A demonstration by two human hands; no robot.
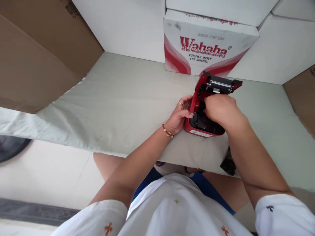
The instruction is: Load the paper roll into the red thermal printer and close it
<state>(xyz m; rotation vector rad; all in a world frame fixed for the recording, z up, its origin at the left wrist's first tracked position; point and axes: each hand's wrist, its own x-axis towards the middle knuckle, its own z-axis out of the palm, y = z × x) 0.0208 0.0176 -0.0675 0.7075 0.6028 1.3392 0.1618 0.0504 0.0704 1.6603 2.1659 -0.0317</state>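
A small red device [197, 127] with a black inside stands on the pale table [118, 108], its red lid [216, 85] swung up and open toward the back. My left hand [179, 115] grips the device's left side, fingers curled round the edge. My right hand [220, 109] reaches down into the open compartment with its fingers bent inside and hidden, so I cannot make out what they touch or hold.
A white and red Wahaha carton [204, 46] stands just behind the device. Large brown cardboard boxes sit at the far left [36, 55] and right edge [302, 95]. A small dark object [227, 164] lies by the table's front edge under my right forearm.
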